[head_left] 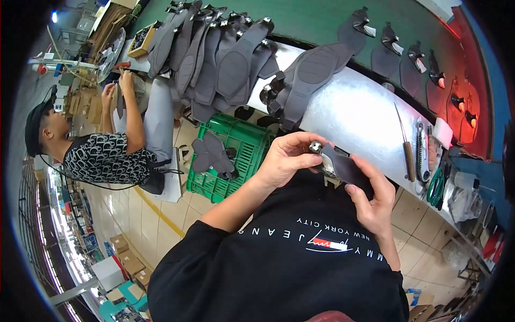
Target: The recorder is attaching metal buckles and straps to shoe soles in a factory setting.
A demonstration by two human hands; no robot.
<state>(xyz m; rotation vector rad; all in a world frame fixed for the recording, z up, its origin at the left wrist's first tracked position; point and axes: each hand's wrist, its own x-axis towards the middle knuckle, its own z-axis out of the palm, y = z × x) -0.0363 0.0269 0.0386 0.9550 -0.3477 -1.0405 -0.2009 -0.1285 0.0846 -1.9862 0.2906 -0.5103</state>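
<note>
Close in front of my chest, both hands hold a dark grey sandal insole [347,167] with a shiny strap part at one end. My left hand [284,163] pinches the end beside a silvery ornament [316,146]. My right hand [374,203] grips the other end, thumb and fingers closed on its edges. The fingers partly hide the insole. Beyond my hands, a stack of dark sandal insoles [311,70] with shiny straps lies on the metal table [357,107].
An awl [409,155], a utility knife [422,153] and green-handled scissors [437,185] lie at the table's right. More sandals [394,59] rest on the green conveyor belt [311,19] near a red-lit opening. A green crate [249,177] stands left, beyond it a seated co-worker [107,150].
</note>
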